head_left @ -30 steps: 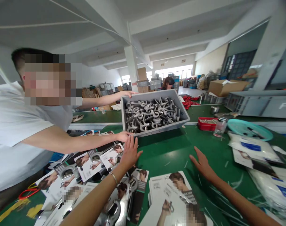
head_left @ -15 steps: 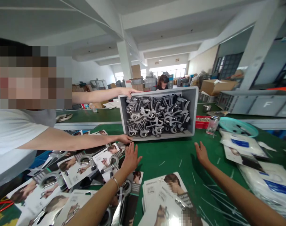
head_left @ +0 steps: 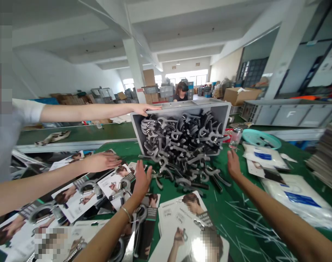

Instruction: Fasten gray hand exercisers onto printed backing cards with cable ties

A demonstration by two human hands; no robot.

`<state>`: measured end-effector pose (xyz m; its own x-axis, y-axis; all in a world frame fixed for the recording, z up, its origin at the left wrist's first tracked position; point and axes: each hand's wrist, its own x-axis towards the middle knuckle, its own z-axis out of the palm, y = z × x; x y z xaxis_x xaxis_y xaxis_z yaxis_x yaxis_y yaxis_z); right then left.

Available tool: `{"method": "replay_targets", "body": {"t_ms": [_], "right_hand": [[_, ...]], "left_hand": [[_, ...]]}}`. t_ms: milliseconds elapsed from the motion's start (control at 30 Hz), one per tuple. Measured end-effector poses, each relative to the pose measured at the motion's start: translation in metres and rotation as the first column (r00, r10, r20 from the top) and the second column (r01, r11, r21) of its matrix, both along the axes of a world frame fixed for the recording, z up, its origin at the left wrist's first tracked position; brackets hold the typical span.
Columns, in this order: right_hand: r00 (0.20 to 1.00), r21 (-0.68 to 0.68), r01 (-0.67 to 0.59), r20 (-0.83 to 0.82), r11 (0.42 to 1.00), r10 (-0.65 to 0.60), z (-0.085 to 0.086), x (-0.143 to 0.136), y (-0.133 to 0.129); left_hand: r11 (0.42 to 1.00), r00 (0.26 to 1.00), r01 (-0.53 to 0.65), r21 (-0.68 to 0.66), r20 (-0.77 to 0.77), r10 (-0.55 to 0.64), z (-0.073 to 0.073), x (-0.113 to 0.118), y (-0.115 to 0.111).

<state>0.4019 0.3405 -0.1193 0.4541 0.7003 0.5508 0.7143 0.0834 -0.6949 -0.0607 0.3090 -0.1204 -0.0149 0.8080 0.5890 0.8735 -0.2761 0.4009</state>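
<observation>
A grey crate (head_left: 179, 108) is tipped toward me, and grey-and-black hand grip strengtheners (head_left: 179, 153) spill from it onto the green table. My left hand (head_left: 140, 178) is at the left edge of the spilled pile, fingers stretched out and holding nothing. To the right of the pile my right hand (head_left: 234, 165) is raised open, its palm turned inward. A co-worker's hand (head_left: 144, 108) grips the crate's upper rim. That person's other hand (head_left: 105, 162) is over the printed cards (head_left: 75, 198) on the left.
More printed cards (head_left: 187, 233) lie stacked in front of me. Thin white strips (head_left: 245, 225) are scattered at right, near white plastic packs (head_left: 299, 200). A glass jar (head_left: 235, 138) and a turquoise tray (head_left: 261, 138) stand farther back. Another person (head_left: 181, 91) is beyond the crate.
The crate has tipped forward and strengtheners have poured onto the table between my hands. The co-worker's lower hand has left the crate and moved left. My hands remain open beside it.
</observation>
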Motion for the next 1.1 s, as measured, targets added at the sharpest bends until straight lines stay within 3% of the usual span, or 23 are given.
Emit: {"method": "replay_targets", "body": {"t_ms": [167,233,333,400,500,567,667,800,933,1033,1100], "right_hand": [[0.982,0.104,0.145,0.110,0.984,-0.156,0.054,0.004,0.038],[0.971,0.142,0.126,0.186,0.982,-0.152,0.082,0.004,0.051],[0.938,0.170,0.001,0.342,0.985,-0.060,0.133,-0.005,0.072],[0.862,0.149,-0.102,0.506,0.983,0.013,0.169,-0.013,0.088],[0.669,0.024,-0.150,0.739,0.988,0.084,0.210,-0.021,0.115],[0.617,-0.042,-0.125,0.779,0.991,0.111,0.224,-0.022,0.132],[0.632,-0.050,-0.085,0.770,0.995,0.093,0.227,-0.022,0.147],[0.658,0.003,-0.044,0.752,0.999,0.027,0.226,-0.031,0.143],[0.589,0.058,0.006,0.807,0.998,-0.051,0.232,-0.042,0.095],[0.494,0.057,0.083,0.865,0.995,-0.091,0.227,-0.037,0.024],[0.406,-0.005,0.074,0.914,0.997,-0.025,0.216,-0.027,-0.028]], "left_hand": [[0.990,0.993,0.068,0.122,-0.103,-0.056,0.065,0.013,0.023],[0.978,0.966,0.138,0.155,-0.241,-0.098,0.098,0.024,0.037],[0.967,0.878,0.194,0.165,-0.468,-0.097,0.151,0.042,0.066],[0.982,0.842,0.130,0.139,-0.538,-0.035,0.183,0.052,0.091],[0.992,0.837,0.043,0.118,-0.546,0.029,0.217,0.061,0.131],[0.995,0.830,0.009,0.097,-0.555,0.047,0.230,0.063,0.154],[0.997,0.814,-0.042,0.071,-0.576,0.076,0.238,0.065,0.177],[0.989,0.791,-0.098,0.106,-0.595,0.142,0.247,0.066,0.177],[0.989,0.748,-0.067,0.132,-0.649,0.137,0.257,0.059,0.132],[0.994,0.704,-0.020,0.111,-0.704,0.093,0.252,0.043,0.071],[0.998,0.654,0.023,0.065,-0.756,0.034,0.242,0.029,0.029]]}}
